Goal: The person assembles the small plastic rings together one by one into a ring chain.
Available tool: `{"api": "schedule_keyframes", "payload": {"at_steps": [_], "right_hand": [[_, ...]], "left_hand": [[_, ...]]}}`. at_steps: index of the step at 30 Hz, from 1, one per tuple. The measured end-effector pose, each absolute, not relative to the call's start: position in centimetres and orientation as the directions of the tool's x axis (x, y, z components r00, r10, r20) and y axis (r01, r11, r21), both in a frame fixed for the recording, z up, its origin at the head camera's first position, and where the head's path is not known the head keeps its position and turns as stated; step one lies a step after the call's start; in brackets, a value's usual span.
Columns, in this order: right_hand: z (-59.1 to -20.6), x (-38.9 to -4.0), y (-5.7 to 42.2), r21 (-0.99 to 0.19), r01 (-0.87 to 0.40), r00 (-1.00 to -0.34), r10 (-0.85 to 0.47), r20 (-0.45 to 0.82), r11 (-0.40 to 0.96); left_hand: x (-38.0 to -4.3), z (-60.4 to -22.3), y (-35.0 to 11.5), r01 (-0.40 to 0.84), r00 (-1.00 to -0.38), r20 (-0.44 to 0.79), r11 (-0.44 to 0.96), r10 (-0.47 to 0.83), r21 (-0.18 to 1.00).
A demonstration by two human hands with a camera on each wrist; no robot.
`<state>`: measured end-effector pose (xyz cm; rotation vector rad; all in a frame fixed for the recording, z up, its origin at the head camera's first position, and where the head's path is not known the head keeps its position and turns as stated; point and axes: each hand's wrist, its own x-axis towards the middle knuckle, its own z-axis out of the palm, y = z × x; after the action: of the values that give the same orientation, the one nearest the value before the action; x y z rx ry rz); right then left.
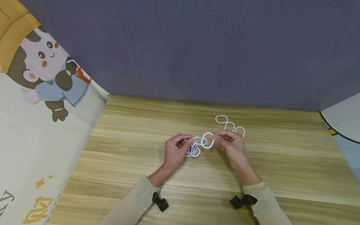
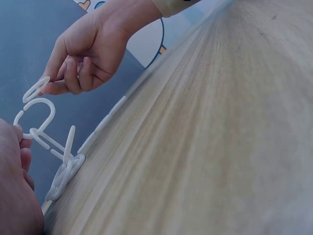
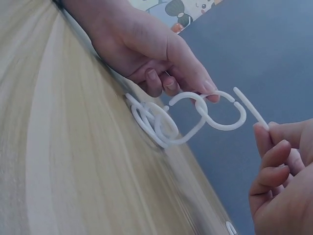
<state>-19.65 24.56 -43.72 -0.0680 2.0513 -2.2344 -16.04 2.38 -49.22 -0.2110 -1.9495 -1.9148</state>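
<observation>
My left hand (image 1: pixel 175 151) pinches the end link (image 3: pixel 226 128) of a short chain of white plastic split rings between thumb and forefinger. That link hangs raised off the table, its narrow gap facing right. Below and to its left, the rest of the chain (image 1: pixel 194 155) droops into a small heap on the wood. Between thumb and forefinger of my right hand (image 1: pixel 235 150) is a single white split ring (image 1: pixel 202 142), held up beside the end link. The right wrist view shows this ring edge-on, a little apart from the end link's gap.
Three more white rings (image 1: pixel 221 116) lie close together on the wooden table (image 1: pixel 135 125), behind my right hand. A dark blue-grey panel (image 1: pixel 180 56) rises along the table's far edge. At the left stands a pale wall with a cartoon figure (image 1: pixel 50 78).
</observation>
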Motion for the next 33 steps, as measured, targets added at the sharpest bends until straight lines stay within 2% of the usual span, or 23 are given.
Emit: {"api": "schedule_keyframes", "payload": {"at_steps": [23,33], "right_hand": [[-44.7,-18.3,23.4,-0.995,0.097,-0.992,-0.086,-0.095,-0.017],[-45.0,-17.7,23.2,-0.994,0.065,-0.995,-0.076,-0.071,0.083]], "left_hand": [[-15.2,-49.8,1.7,0.403,-0.909,0.408,0.066,-0.089,0.913],[-15.0,-50.0,1.3,0.395,-0.913,0.400,0.073,-0.082,0.916]]}}
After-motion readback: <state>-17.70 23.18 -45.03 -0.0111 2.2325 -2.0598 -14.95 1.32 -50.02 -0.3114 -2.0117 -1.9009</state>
